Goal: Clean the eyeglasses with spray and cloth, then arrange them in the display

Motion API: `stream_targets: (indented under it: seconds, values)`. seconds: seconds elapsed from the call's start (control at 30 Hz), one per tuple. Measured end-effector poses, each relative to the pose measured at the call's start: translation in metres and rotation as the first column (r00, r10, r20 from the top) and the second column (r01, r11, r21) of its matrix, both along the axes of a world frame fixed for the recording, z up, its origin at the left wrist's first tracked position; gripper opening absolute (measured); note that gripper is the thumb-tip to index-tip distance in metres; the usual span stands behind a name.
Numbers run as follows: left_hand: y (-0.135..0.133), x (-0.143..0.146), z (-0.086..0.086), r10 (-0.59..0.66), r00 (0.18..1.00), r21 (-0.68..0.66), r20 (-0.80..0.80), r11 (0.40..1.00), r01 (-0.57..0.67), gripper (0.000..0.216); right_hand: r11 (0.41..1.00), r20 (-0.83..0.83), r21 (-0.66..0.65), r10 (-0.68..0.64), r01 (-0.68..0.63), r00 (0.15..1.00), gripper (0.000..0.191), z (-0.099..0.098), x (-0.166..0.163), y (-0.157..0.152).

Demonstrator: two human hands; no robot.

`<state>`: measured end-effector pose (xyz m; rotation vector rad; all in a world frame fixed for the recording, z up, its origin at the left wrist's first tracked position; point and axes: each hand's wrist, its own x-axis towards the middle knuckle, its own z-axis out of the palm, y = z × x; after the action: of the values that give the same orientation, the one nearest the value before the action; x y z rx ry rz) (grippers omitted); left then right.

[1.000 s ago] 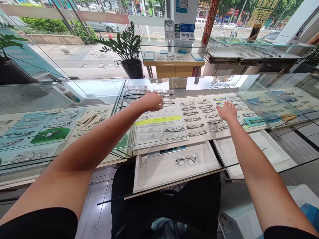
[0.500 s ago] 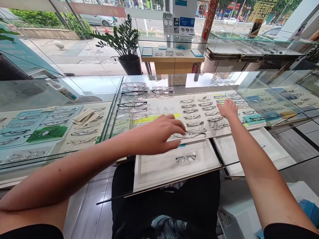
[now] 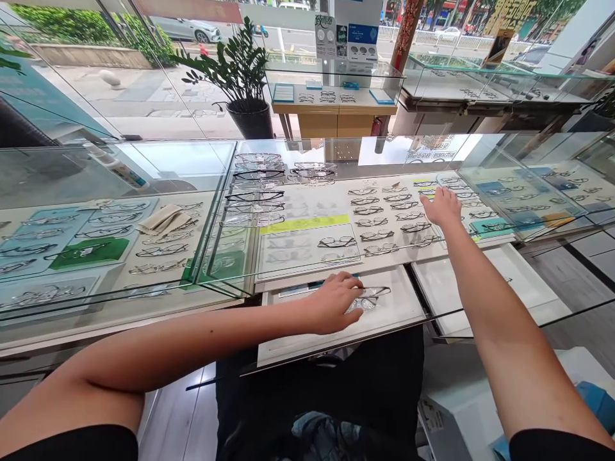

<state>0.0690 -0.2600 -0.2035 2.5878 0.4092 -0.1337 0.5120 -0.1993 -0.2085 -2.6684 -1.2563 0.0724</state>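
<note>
I sit at a glass display counter full of eyeglass frames. My left hand is low over the pulled-out white drawer tray, fingers curled on a bagged pair of glasses lying there. My right hand is stretched far forward, fingers spread flat on the glass top above rows of displayed eyeglass frames. A yellow-green label strip lies on the display board under the glass.
A second white drawer tray is pulled out at the right. A folded cloth lies in the left showcase. A potted plant and a wooden display table stand beyond the counter. More showcases run off right.
My left hand has pulled back from the far rows of frames down to the open drawer and closed on the bagged glasses. My right hand has stayed on the glass.
</note>
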Motion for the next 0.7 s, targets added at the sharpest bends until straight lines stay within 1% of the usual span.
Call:
stream_targets:
  seconds: [0.1,0.17,0.23,0.33,0.4,0.5,0.7]
  values:
    - [0.028,0.011,-0.036,0.163,0.987,0.122,-0.002,0.979,-0.162,0.049,1.0,-0.002,0.022,0.004,-0.004,1.0,0.095,-0.001,0.0,0.0]
    - [0.053,0.018,-0.054,0.266,0.963,0.221,0.035,0.938,-0.267,0.051,0.999,0.001,0.035,0.007,-0.007,1.0,0.093,-0.001,0.0,0.0]
    - [0.079,0.026,-0.068,0.337,0.938,0.306,0.081,0.887,-0.346,0.055,0.999,0.004,0.036,0.003,-0.004,1.0,0.093,0.0,-0.002,0.0]
    - [0.114,0.038,-0.08,0.403,0.904,0.383,0.138,0.82,-0.425,0.058,1.0,0.002,0.017,-0.005,0.005,1.0,0.094,0.002,-0.005,-0.001]
    - [0.131,0.045,-0.087,0.423,0.895,0.405,0.142,0.8,-0.442,0.058,1.0,0.001,0.006,-0.008,0.008,1.0,0.095,0.004,-0.007,-0.001]
    - [0.148,0.053,-0.098,0.419,0.901,0.423,0.116,0.8,-0.426,0.057,1.0,0.009,0.012,-0.007,0.007,1.0,0.093,0.003,-0.007,-0.002]
    - [0.162,0.062,-0.115,0.366,0.928,0.426,0.076,0.829,-0.362,0.058,0.999,-0.006,0.05,0.009,-0.009,1.0,0.091,-0.002,-0.001,-0.001]
